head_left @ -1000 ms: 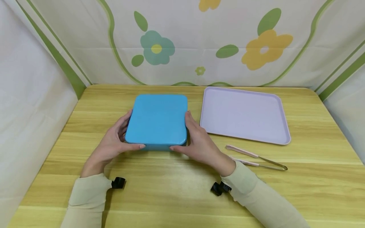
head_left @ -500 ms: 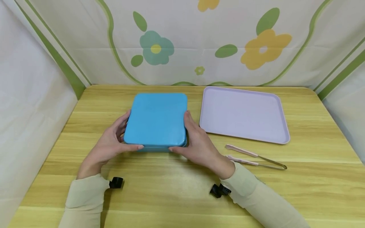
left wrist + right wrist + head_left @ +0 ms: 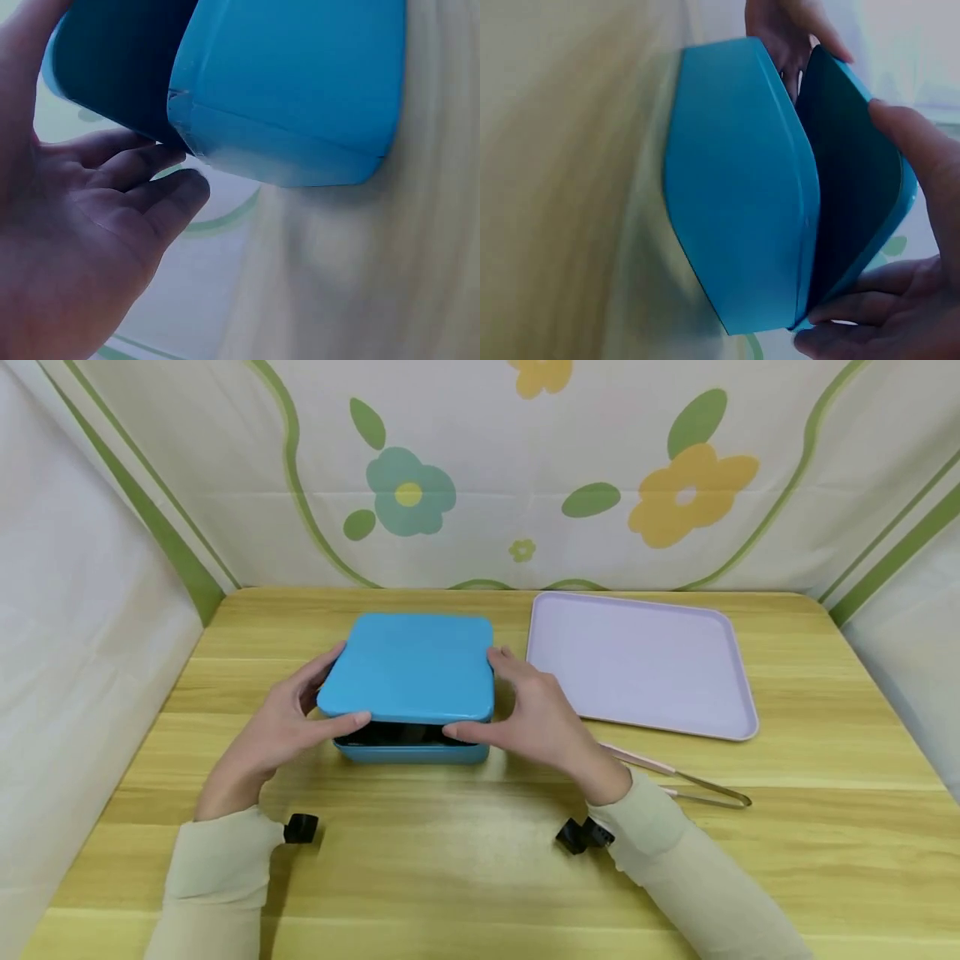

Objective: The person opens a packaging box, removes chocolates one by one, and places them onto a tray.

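Observation:
A blue box (image 3: 412,754) stands on the table, its square lid (image 3: 412,667) raised at the near edge and tilted back. Through the dark gap at the front the box's inside shows only as shadow. My left hand (image 3: 273,727) grips the lid's left side, thumb at the near corner and fingers along the side. On the opposite side my right hand (image 3: 536,714) holds the lid the same way, its thumb on the front edge. In the right wrist view the lid (image 3: 855,172) leans away from the box wall (image 3: 739,187), closest together at the far end.
A lilac tray (image 3: 645,664) lies at the back right of the wooden table (image 3: 435,877). Pink-handled tongs (image 3: 708,785) lie in front of it, partly hidden by the right wrist. A flowered curtain (image 3: 480,468) hangs behind the table's far edge.
The lid's near edge has come up off the box, opening a dark gap at the front. Both hands have risen a little with it. Tray and tongs stay put.

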Demonstrator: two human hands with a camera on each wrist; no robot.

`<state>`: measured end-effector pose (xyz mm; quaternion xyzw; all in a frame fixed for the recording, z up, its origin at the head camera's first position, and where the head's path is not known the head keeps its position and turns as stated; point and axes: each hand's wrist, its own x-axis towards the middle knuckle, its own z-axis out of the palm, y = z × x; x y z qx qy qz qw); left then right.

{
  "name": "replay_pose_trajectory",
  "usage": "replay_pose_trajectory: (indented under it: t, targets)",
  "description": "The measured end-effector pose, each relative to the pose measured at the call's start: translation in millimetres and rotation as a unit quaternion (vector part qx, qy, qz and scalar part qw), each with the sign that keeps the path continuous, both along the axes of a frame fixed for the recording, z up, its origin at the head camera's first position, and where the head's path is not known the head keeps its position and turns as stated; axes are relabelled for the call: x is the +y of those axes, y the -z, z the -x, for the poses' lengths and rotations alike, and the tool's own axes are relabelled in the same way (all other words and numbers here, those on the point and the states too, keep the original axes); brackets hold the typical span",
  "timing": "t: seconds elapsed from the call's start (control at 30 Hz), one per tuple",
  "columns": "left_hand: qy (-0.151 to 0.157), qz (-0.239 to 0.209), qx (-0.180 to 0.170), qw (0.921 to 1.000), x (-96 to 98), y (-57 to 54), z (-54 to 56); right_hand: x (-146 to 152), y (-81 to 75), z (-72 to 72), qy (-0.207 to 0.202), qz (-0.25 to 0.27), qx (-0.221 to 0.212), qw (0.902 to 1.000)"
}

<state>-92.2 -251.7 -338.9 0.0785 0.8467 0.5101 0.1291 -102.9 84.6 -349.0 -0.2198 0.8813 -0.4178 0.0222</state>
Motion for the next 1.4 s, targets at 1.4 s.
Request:
replay_pose_trajectory:
  t: [1.4]
  targets:
    - [-0.066, 0.036, 0.047, 0.9961, -1.6, -2.4, 71.6, 15.7, -24.6, 74.9, 0.087, 0.064, -0.166, 0.9803]
